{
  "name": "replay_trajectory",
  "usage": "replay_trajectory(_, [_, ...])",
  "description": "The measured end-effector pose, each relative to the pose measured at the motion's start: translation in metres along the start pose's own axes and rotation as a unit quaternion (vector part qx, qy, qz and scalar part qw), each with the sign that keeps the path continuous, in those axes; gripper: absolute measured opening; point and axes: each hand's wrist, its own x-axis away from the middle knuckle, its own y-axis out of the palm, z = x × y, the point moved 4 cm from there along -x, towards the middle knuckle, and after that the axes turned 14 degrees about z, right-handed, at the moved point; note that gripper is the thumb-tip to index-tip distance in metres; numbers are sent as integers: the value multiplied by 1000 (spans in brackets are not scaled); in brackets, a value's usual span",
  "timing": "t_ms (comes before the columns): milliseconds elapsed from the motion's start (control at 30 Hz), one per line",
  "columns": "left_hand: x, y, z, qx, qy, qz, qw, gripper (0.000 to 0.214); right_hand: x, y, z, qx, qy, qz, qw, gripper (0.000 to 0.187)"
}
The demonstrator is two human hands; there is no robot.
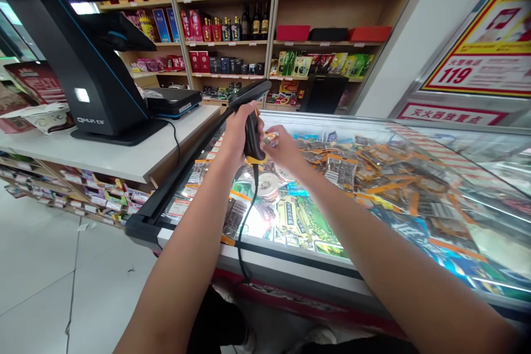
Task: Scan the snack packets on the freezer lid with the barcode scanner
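My left hand (237, 135) is wrapped round the grip of a black barcode scanner (252, 121) with an orange band. Its head points away toward the shelves, and its black cable (244, 221) hangs down over the freezer's front edge. My right hand (282, 147) is right beside the scanner's handle, fingers pinched on a small orange-and-white item (271, 136) that I cannot name. Both hands hover above the glass lid of a chest freezer (290, 265) filled with packaged goods.
A black point-of-sale terminal (89, 66) stands on a white counter (124, 157) at the left, with a flat black device (174, 102) beside it. Shelves of boxes and bottles (232, 16) line the back wall. A red-and-yellow sign (485, 50) hangs at the right. Tiled floor lies at lower left.
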Motion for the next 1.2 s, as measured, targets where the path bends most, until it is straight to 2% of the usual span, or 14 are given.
replay_trajectory(167, [5, 8, -13, -52, -43, -84, 994, 30, 3, -77, 9, 50, -30, 51, 997, 37])
replay_trajectory(267, [9, 14, -24, -98, -52, -146, 983, 27, 6, -104, 21, 59, -15, 94, 994, 37])
replay_trajectory(367, [15, 21, -33, -134, -61, -189, 971, 27, 7, -116, 29, 71, 2, 111, 991, 36])
replay_trajectory(567, [22, 32, -41, -157, -70, -224, 959, 30, 6, -124, 30, 70, 9, 123, 990, 39])
replay_trajectory(733, [21, 32, -42, -182, -57, -245, 950, 33, 6, -125, 35, 64, 0, 119, 991, 38])
replay_trajectory(867, [22, 31, -41, -177, -59, -240, 953, 33, 5, -124, 33, 69, -3, 125, 990, 36])
replay_trajectory(1000, [21, 29, -33, -138, -39, -209, 967, 31, 3, -137, 38, 83, 85, 162, 980, 44])
replay_trajectory(1100, [18, 26, -20, -83, -4, -163, 983, 31, 2, -154, 48, 175, 145, 174, 958, 53])
replay_trajectory(1167, [15, 23, -8, -52, 20, -120, 991, 33, 2, -164, 50, 262, 127, 199, 936, 58])
replay_trajectory(1200, [12, 21, -3, -44, 33, -96, 994, 33, 2, -165, 47, 289, 95, 220, 927, 58])
